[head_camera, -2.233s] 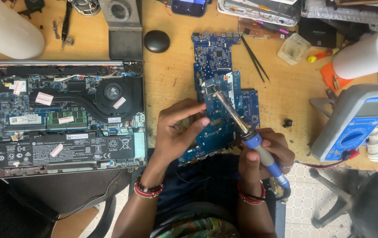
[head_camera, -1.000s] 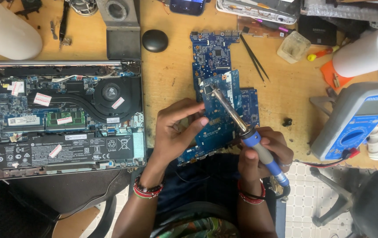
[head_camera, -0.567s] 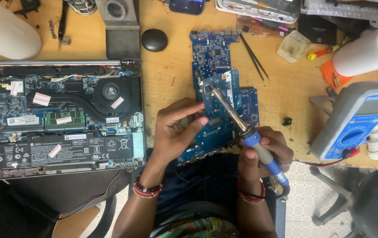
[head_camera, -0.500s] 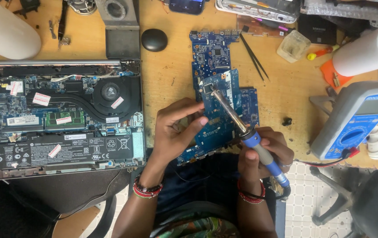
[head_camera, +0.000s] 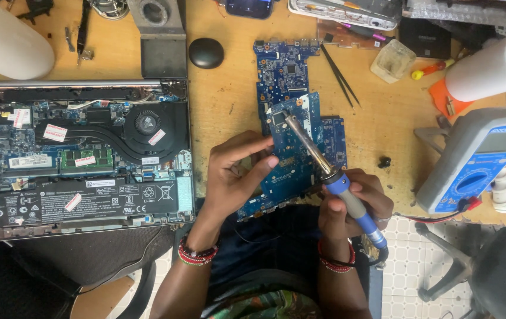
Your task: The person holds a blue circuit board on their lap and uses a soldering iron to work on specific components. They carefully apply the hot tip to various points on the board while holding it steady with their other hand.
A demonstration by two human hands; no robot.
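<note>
A small blue circuit board (head_camera: 293,155) is tilted up over a larger blue motherboard (head_camera: 281,72) that lies on the wooden desk (head_camera: 223,100). My left hand (head_camera: 236,176) grips the small board's left edge with thumb and fingers. My right hand (head_camera: 352,204) is closed around the blue handle of a soldering iron (head_camera: 330,175). Its metal tip rests on the upper part of the small board, near a dark chip.
An opened laptop (head_camera: 82,156) with fan and battery exposed fills the left. Black tweezers (head_camera: 340,75), a black round cap (head_camera: 206,53), a blue multimeter (head_camera: 477,162) and a white roll (head_camera: 492,68) lie around the boards. A chair base (head_camera: 471,272) stands at lower right.
Almost nothing differs. Both hands keep their hold, and the iron's tip stays on the same spot of the small board.
</note>
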